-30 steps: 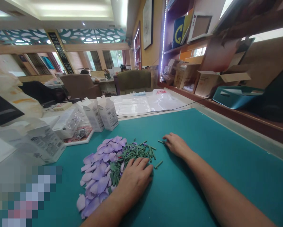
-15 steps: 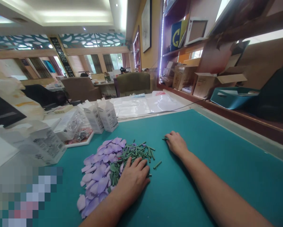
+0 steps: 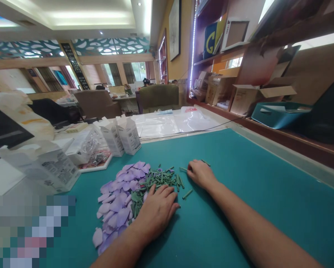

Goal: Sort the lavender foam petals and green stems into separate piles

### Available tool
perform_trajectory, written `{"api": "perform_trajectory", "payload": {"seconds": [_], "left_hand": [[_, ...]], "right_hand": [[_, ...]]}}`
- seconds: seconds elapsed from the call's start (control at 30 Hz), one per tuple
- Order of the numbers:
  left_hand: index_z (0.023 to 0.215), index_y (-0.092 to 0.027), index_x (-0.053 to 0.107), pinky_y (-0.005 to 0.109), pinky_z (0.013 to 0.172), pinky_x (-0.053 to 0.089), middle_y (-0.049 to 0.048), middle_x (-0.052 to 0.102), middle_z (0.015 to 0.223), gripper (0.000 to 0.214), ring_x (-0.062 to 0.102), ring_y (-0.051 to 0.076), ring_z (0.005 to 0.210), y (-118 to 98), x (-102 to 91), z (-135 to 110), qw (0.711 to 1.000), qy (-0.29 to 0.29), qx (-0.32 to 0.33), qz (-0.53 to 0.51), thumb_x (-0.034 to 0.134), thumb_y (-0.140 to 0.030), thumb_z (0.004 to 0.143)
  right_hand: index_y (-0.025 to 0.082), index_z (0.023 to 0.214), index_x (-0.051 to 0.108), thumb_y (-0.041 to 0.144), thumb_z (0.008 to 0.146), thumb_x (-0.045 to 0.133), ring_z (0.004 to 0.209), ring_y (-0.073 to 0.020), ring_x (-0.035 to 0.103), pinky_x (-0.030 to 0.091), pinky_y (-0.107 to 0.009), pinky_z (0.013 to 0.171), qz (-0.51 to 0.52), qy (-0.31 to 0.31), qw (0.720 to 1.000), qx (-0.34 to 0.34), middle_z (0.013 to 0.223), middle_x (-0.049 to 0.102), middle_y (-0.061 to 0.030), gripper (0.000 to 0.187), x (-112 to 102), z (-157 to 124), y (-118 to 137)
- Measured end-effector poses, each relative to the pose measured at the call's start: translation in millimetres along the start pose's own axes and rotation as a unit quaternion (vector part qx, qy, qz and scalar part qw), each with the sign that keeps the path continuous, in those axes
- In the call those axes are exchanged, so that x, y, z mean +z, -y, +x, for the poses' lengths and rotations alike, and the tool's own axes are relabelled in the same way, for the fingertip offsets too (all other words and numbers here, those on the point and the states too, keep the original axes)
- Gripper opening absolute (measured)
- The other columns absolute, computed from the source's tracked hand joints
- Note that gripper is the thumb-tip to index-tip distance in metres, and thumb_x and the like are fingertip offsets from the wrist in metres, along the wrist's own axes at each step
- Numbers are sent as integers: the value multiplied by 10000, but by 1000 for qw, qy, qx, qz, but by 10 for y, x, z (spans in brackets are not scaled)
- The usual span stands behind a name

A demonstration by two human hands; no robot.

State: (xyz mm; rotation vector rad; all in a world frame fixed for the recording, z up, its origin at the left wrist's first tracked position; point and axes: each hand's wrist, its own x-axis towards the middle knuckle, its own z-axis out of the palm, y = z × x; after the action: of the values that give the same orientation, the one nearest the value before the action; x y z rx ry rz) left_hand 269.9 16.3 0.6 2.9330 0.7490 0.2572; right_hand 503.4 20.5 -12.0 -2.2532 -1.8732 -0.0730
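Observation:
Purple artificial petals (image 3: 119,203) lie heaped on a teal mat (image 3: 267,193), with a pile of short green stem pieces (image 3: 163,178) along their right side. My left hand (image 3: 158,210) rests palm down at the near edge of that pile, fingers extended and partly over the green pieces. To the right of the pile, my right hand (image 3: 202,174) has its fingers closed at one end of a green stem piece (image 3: 183,169). Just behind this hand lies another stem piece (image 3: 206,163). A further loose stem piece (image 3: 187,194) lies between both hands.
Opened white boxes (image 3: 128,136) stand at the back left, beside a white-rimmed tray (image 3: 100,166) with plastic-wrapped items. Clear plastic sheets (image 3: 167,124) lie beyond the mat. A shelf at right holds cardboard boxes (image 3: 245,98) and a teal bin (image 3: 278,115).
My right hand has moved left and nearer to the pile. The stem piece formerly at its fingertips now lies behind it, and its fingers meet a different one. My left hand stays nearly in place.

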Motion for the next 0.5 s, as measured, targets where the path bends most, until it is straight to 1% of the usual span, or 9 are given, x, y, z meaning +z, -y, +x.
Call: {"api": "perform_trajectory", "payload": {"seconds": [0.07, 0.13, 0.2, 0.27, 0.37, 0.5], "left_hand": [[1252, -242, 573, 602, 1125, 256, 78, 577, 1361, 351, 442, 279, 1316, -47, -66, -12, 999, 29, 22, -28, 402, -402, 990], [1282, -263, 550, 616, 1132, 232, 74, 553, 1389, 386, 409, 295, 1344, -102, -114, -32, 996, 56, 55, -45, 462, -458, 960], [1280, -265, 548, 617, 1138, 221, 76, 555, 1382, 420, 402, 303, 1347, -150, -124, -58, 993, 74, 79, -45, 535, -482, 921], [1259, -262, 555, 615, 1138, 225, 71, 564, 1365, 421, 414, 302, 1335, -179, -92, -85, 993, 78, 86, -34, 591, -468, 894], [1228, -260, 559, 602, 1133, 245, 64, 580, 1340, 373, 446, 295, 1304, -181, -7, -125, 994, 63, 83, -14, 614, -413, 892], [1182, -265, 570, 580, 1113, 283, 53, 617, 1284, 250, 487, 269, 1267, -132, 73, -162, 996, 37, 72, 21, 559, -313, 937]], "right_hand": [[182, 923, 663, 258, 912, 463, 904, -215, 559, 369, -320, 764, -9, -13, 999, 30, 981, 652, -102, 215, -8, 24, -125], [175, 914, 660, 241, 910, 452, 898, -221, 552, 370, -326, 759, -17, -20, 998, 60, 980, 646, -115, 218, 1, 36, -244], [172, 902, 662, 215, 903, 451, 882, -219, 548, 372, -325, 749, -19, -20, 996, 79, 963, 642, -121, 215, 14, 35, -330], [172, 921, 666, 201, 893, 464, 890, -221, 544, 374, -324, 750, -13, -20, 996, 80, 969, 635, -124, 205, 13, 25, -360], [178, 991, 670, 216, 897, 478, 940, -226, 537, 379, -322, 787, 15, -21, 999, 46, 1023, 627, -122, 218, -29, 6, -282], [216, 1042, 688, 219, 913, 489, 942, -173, 558, 382, -272, 836, 79, 7, 996, -51, 1009, 651, -63, 237, -90, -43, -7]]}}
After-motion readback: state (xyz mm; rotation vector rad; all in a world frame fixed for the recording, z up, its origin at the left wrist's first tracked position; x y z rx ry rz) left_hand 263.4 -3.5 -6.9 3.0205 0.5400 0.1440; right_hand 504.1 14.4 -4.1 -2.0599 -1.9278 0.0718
